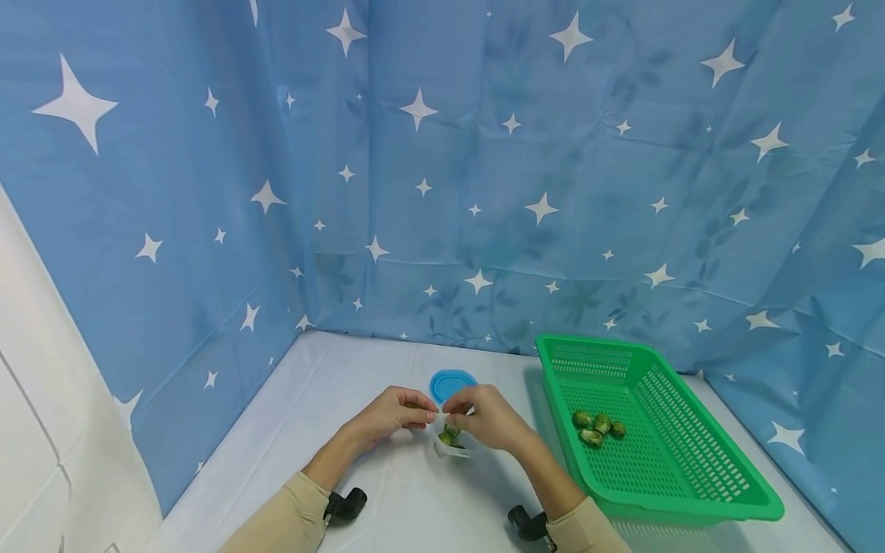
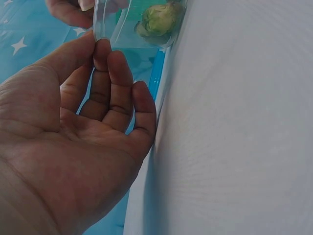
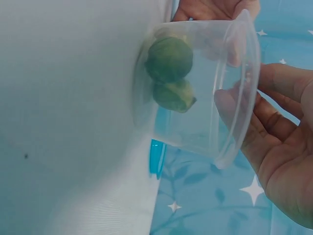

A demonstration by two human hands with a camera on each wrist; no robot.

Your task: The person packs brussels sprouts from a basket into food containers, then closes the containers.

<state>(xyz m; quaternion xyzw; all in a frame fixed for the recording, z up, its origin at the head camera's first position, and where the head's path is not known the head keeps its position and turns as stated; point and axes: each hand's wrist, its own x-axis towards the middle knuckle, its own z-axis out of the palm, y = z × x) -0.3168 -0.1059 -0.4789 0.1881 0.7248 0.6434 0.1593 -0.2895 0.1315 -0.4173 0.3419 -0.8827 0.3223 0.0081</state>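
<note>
A clear plastic container (image 1: 454, 452) stands on the white table between my two hands, with Brussels sprouts (image 1: 449, 438) inside; two show through its wall in the right wrist view. My left hand (image 1: 390, 415) pinches the container's rim between thumb and fingertips, its other fingers loosely bent, as the left wrist view shows. On the opposite side, my right hand (image 1: 489, 418) holds the rim (image 3: 252, 93), thumb and fingers at either face of it. A round blue lid (image 1: 451, 384) lies flat just behind the container.
To the right stands a large green plastic basket (image 1: 681, 491) with slotted walls. Several Brussels sprouts (image 1: 592, 438) lie together near its left side. A blue curtain with white stars (image 1: 484, 153) hangs along the back and sides of the white table (image 1: 276, 445).
</note>
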